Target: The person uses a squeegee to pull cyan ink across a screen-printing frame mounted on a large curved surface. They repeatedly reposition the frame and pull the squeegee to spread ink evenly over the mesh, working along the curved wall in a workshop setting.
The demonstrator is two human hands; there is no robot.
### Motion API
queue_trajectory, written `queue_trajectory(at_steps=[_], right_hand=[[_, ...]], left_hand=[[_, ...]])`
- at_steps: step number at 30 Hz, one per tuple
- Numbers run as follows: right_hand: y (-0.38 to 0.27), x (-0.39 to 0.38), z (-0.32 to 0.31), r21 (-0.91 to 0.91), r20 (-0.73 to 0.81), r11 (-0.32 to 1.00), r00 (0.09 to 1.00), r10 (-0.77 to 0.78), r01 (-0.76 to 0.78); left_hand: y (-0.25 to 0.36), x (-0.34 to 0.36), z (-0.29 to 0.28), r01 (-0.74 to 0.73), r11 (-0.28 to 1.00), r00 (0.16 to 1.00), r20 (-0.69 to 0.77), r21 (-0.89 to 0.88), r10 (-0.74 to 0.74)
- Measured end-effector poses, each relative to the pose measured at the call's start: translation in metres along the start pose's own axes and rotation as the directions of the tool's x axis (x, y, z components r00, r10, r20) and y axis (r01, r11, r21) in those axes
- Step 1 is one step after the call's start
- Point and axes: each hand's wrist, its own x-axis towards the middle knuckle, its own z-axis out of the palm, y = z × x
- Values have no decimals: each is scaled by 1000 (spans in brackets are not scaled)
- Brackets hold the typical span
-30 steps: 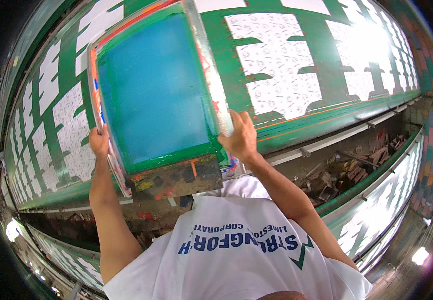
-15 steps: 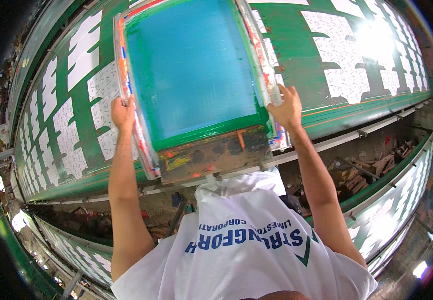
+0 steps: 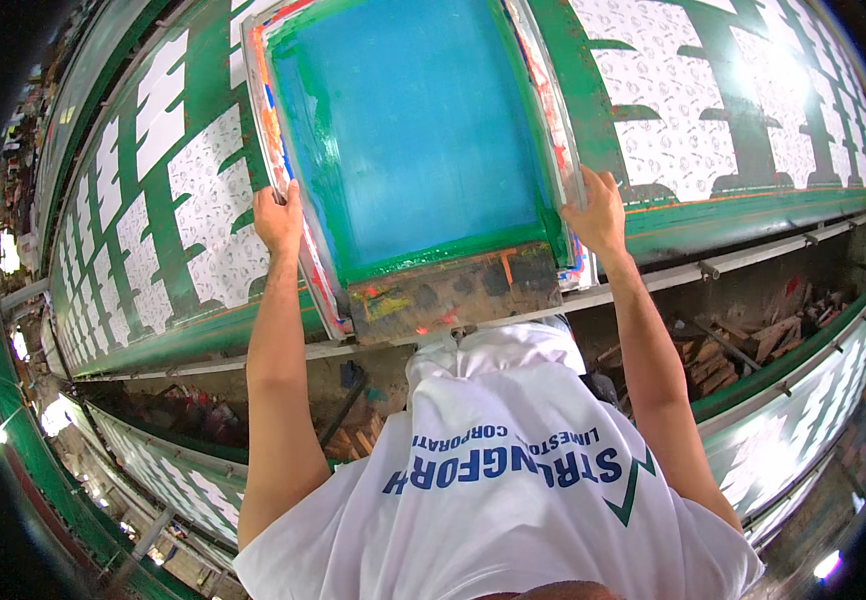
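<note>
A screen-printing frame with blue mesh and a green border lies over the long green table. Red, orange and blue paint smears cover its side rails. My left hand is closed around the left rail near the close end. The right rail is gripped by my right hand, at about the same height. Across the frame's near end sits a paint-stained dark board. White cut pieces with small grey prints lie left of the frame, and similar printed pieces lie to the right. What lies beneath the frame is hidden.
A metal rail runs along the table's near edge, close to my body. Below it, wood scraps fill a gap before another green-edged table behind me. Plain white pieces lie at the far left.
The frame has shifted right along the table with both hands on it. More printed pieces show on its left, and the pieces close by its right rail are now covered.
</note>
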Motion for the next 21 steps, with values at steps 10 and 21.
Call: queue_trajectory(at_steps=[10,21], right_hand=[[11,-4,5,-14,88,1000,996,11,-10],[-94,-118,34,172,462,754,624,-630,634]], left_hand=[[-5,-5,23,0,998,1000,28,66,-2],[-2,-11,29,63,997,998,16,-34,-63]])
